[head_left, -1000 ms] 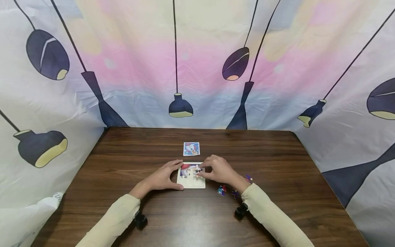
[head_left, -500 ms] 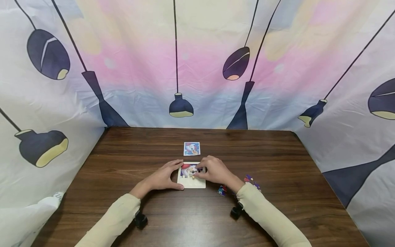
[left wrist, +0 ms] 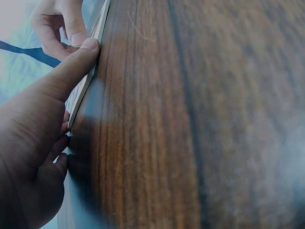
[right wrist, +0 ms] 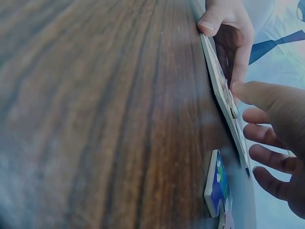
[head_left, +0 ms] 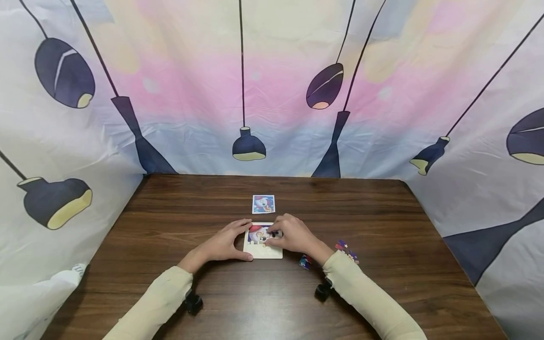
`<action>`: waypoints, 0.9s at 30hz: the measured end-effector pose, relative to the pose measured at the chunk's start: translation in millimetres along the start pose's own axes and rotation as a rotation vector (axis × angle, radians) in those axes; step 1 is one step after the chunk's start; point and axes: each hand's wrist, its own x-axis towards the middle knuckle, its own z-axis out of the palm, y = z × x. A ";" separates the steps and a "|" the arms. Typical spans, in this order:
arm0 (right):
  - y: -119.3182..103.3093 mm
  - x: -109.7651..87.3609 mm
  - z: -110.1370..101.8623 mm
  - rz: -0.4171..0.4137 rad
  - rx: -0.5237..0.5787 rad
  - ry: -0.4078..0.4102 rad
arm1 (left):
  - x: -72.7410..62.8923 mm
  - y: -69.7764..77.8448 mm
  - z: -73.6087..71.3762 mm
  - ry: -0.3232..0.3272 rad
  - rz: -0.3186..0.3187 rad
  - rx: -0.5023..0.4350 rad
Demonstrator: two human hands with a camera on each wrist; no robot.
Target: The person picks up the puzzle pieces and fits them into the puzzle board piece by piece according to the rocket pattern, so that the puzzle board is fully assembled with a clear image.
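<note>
A pale puzzle board (head_left: 267, 254) lies flat on the table, its picture of a white face with a red hat partly filled in. My left hand (head_left: 222, 243) holds the board's left side, thumb at the near corner and fingers at the far one. Over the right half is my right hand (head_left: 296, 234), thumb and fingers pinching a puzzle piece (head_left: 262, 239) at the picture's surface. That hand hides part of the picture. In the right wrist view, the board (right wrist: 217, 83) shows edge-on beside the right thumb (right wrist: 255, 94).
Loose puzzle pieces (head_left: 305, 261) lie near my right wrist, with more pieces (head_left: 346, 250) just beyond the forearm. A small picture card (head_left: 263, 204) sits behind the board. A printed curtain (head_left: 280, 156) closes off the table's far side.
My right hand has shifted slightly left and nearer over the board, and the pinched piece has moved left and down onto the picture. My left hand has stayed in place.
</note>
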 end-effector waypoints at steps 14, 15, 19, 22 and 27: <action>-5.3 5.6 2.9 0.012 -0.034 -0.027 | 0.1 -1.1 0.5 -0.005 0.000 -0.001; -5.8 6.0 3.2 0.013 -0.036 -0.028 | 0.1 -1.0 0.5 -0.004 0.001 -0.004; -8.4 7.6 4.1 0.018 -0.047 -0.028 | -0.2 -0.6 0.6 -0.002 0.001 -0.018; -10.3 8.1 3.8 0.024 -0.045 -0.025 | -0.3 -0.2 0.8 -0.002 0.000 -0.019; -10.9 7.9 4.0 0.028 -0.048 -0.020 | -0.5 0.8 0.8 -0.001 -0.004 -0.018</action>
